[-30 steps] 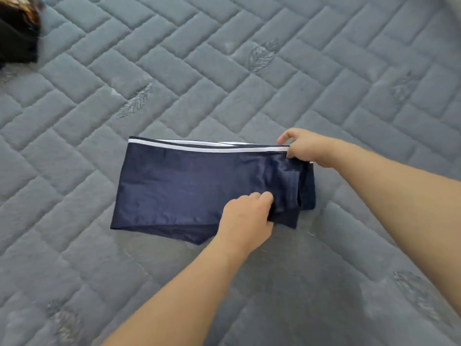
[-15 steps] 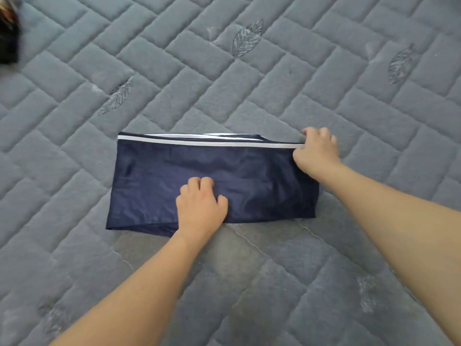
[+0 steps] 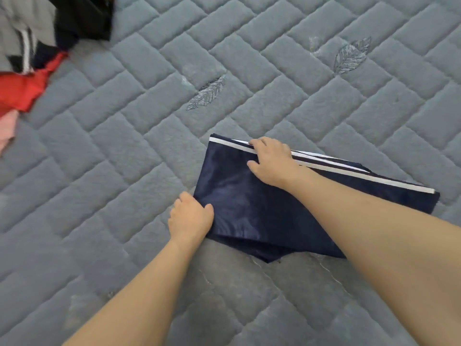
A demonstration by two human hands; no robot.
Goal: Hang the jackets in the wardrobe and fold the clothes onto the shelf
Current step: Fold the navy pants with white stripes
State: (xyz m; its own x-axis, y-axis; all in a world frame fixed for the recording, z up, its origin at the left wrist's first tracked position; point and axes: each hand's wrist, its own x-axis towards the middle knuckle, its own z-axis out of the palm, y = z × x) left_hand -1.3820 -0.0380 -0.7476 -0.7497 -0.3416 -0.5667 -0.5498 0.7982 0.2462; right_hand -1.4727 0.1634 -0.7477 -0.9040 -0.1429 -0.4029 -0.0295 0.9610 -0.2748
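Observation:
A navy garment (image 3: 239, 196) with white stripes along its far edge lies folded flat on the grey quilted bed cover (image 3: 99, 146). My left hand (image 3: 190, 218) grips the garment's left edge near the front corner, thumb on top of the cloth. My right hand (image 3: 272, 161) holds the far striped edge close to the left corner, fingers curled over the stripe and thumb on the cloth. My right forearm crosses over the garment's right half and hides part of it.
A pile of loose clothes lies at the far left: a red piece (image 3: 17, 93), a grey striped one (image 3: 15, 33) and a black one (image 3: 82, 18). The quilted cover stretches bare around the garment.
Both hands have shifted from the garment's middle and right end to its left end. The view has swung left, so the garment sits further right and the clothes pile shows.

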